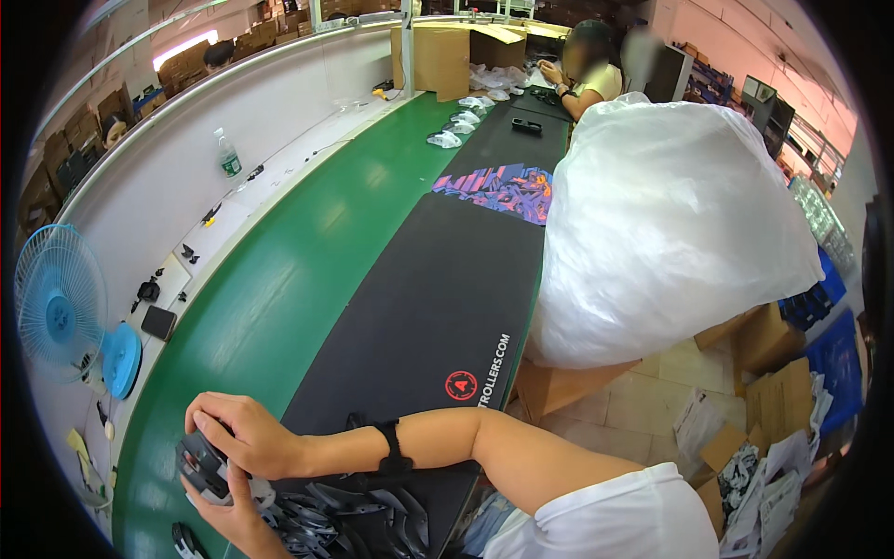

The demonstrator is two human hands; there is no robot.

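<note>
At the lower left, both my hands are closed around a dark object with a pale grey underside that looks like a game controller (pixel 207 469). My right hand (pixel 244 433) grips it from above, its fingers curled over the top. My left hand (pixel 244 518) holds it from below, partly cut off by the picture's edge. A black band (pixel 395 447) circles my right wrist. Beside my hands lies a pile of dark curved plastic pieces (pixel 372 517) on the black mat (pixel 410 307). Another dark piece (pixel 186 540) sits on the green tabletop (pixel 279 270) nearby.
A blue fan (pixel 60 307) and a phone (pixel 159 322) stand along the left ledge. A large, stuffed translucent bag (pixel 670 233) bulges at the right above cartons (pixel 782 410). Farther along, bagged white pieces (pixel 447 138) line the table, near a co-worker (pixel 596 84).
</note>
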